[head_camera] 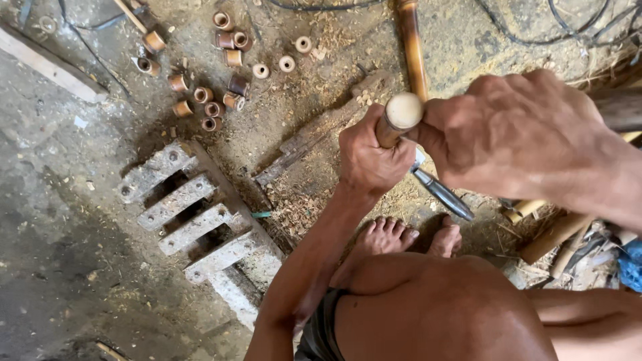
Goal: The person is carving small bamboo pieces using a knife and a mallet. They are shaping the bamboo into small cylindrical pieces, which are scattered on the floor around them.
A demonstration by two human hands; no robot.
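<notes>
A person squats barefoot on a dirt floor (73, 220) strewn with sawdust, seen from above their own head. The left hand (371, 157) is clenched around a short bamboo stick (398, 119), gripping it just below its pale, round cut end, which points up toward the camera. The right hand (515, 134) is closed over a metal blade (441, 194), likely a knife, whose dark steel shows below the hand and slants down toward the feet; its handle is hidden inside the fist. The blade sits just beside the stick, though whether the edge touches the bamboo cannot be told. The stick looks light, stiff and hard, with a smooth brown skin that could slip in a sweaty palm; a firm wrap around the shaft, well clear of the blade, seems the safest hold, as the cut rim may splinter. A longer bamboo pole (413, 47) lies on the floor behind the hands. Well apart, at upper left, a scatter of short cut bamboo rings (214, 87) rests on the ground, some brown, some pale at the cut face. Nearer, at left, lies a wooden rack of parallel bars (194, 214), grey with dust. Split bamboo offcuts (548, 234) lie at right, and dark cables (568, 30) trail across the top.
</notes>
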